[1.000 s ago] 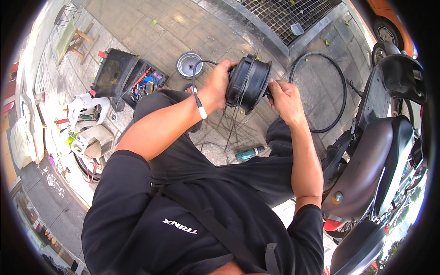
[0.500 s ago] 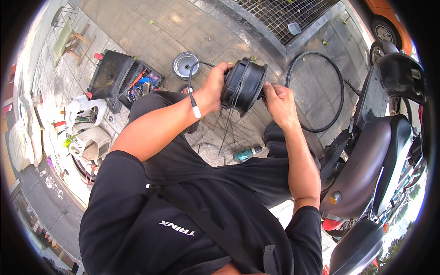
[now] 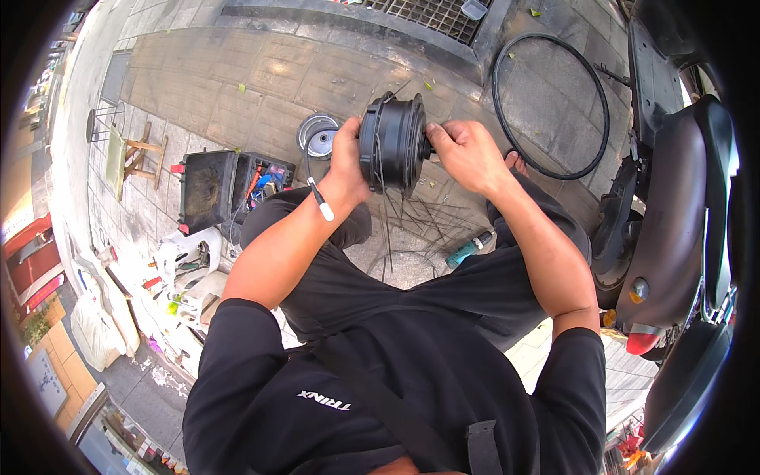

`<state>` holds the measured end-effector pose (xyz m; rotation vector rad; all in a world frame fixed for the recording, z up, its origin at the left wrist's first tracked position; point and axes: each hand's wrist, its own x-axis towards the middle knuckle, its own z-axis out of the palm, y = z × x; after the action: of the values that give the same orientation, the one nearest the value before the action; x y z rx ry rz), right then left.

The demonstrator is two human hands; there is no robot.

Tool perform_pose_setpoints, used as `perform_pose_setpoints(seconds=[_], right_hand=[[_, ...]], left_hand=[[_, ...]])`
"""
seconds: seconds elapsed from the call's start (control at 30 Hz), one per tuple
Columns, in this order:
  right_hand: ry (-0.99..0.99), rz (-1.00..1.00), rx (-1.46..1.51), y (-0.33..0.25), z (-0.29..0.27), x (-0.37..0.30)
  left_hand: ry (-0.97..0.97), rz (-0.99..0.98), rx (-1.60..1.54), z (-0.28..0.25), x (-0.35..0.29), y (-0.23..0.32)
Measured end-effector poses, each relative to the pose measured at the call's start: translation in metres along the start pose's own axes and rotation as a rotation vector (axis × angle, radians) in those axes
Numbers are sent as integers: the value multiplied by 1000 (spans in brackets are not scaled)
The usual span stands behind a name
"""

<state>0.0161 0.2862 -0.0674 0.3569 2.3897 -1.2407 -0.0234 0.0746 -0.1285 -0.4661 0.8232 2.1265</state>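
Note:
A black hub motor (image 3: 393, 144) is held up in front of my knees, its axle pointing sideways. My left hand (image 3: 346, 165) is wrapped round its left side. On its right side my right hand (image 3: 469, 157) pinches the end of the axle between thumb and fingers. A black cable runs from the motor's left side past my left wrist and ends in a white-capped connector (image 3: 326, 210). A few loose spokes (image 3: 389, 229) hang from the motor's rim. The fingertips of my left hand are hidden behind the motor.
More spokes (image 3: 439, 229) and a teal power drill (image 3: 469, 249) lie on the ground between my legs. A silver round metal part (image 3: 320, 141) and an opened toolbox (image 3: 207, 190) are at the left. A black tyre (image 3: 606, 119) lies at the right, near a parked scooter (image 3: 673, 237).
The head view has shifted, and the motor sits more level than before. My right hand has turned, now reaching to the axle from the side; both hands keep hold.

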Motion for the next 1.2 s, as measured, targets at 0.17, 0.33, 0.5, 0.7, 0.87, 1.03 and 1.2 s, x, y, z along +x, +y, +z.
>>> perform_pose_setpoints(seconds=[0.17, 0.33, 0.5, 0.7, 0.87, 1.03, 1.2], right_hand=[[61, -106, 49, 17, 10, 6], [-16, -55, 84, 14, -3, 12], [-16, -15, 433, 15, -34, 18], [35, 181, 165, 79, -24, 37], [-262, 433, -199, 137, 35, 47], [-169, 464, -177, 211, 135, 101], [-62, 705, 113, 233, 208, 148]], left_hand=[[15, 20, 32, 0, -1, 0], [-55, 23, -13, 21, -5, 11], [-195, 230, -74, 22, -8, 32], [-311, 461, -50, -16, -19, 79], [-129, 635, -75, -44, -58, 111], [39, 707, -129, -52, -82, 116], [176, 754, -162, -50, -87, 114]])
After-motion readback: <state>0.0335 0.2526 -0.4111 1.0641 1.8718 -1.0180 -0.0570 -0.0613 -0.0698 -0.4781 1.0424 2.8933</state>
